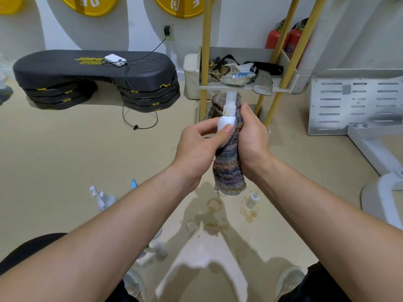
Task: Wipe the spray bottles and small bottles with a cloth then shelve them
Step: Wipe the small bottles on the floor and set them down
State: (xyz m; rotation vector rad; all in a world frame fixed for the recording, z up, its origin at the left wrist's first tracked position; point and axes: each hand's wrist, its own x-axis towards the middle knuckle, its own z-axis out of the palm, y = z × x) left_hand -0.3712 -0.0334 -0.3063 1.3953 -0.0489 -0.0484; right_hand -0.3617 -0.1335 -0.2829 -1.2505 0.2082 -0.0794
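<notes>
My left hand [199, 147] grips a small white spray bottle [227, 115] upright, thumb on its body. My right hand [253, 140] holds a striped, multicoloured cloth [227, 166] wrapped against the bottle's right side and back; the cloth's tail hangs below both hands. On the floor stand a clear spray bottle [102, 198] with a white trigger, a blue-tipped bottle [134, 184] partly behind my left forearm, a small white bottle [253, 199] at the right, and another small bottle [161, 247] near my left arm. The shelf [244, 87] with yellow posts stands just beyond my hands.
The shelf's tier holds rags, a crumpled packet and a black item. A stack of black step platforms [93, 77] with a charging power bank [115, 59] lies at the left. Wet stains [212, 219] mark the floor. A white metal frame [357, 105] stands at the right.
</notes>
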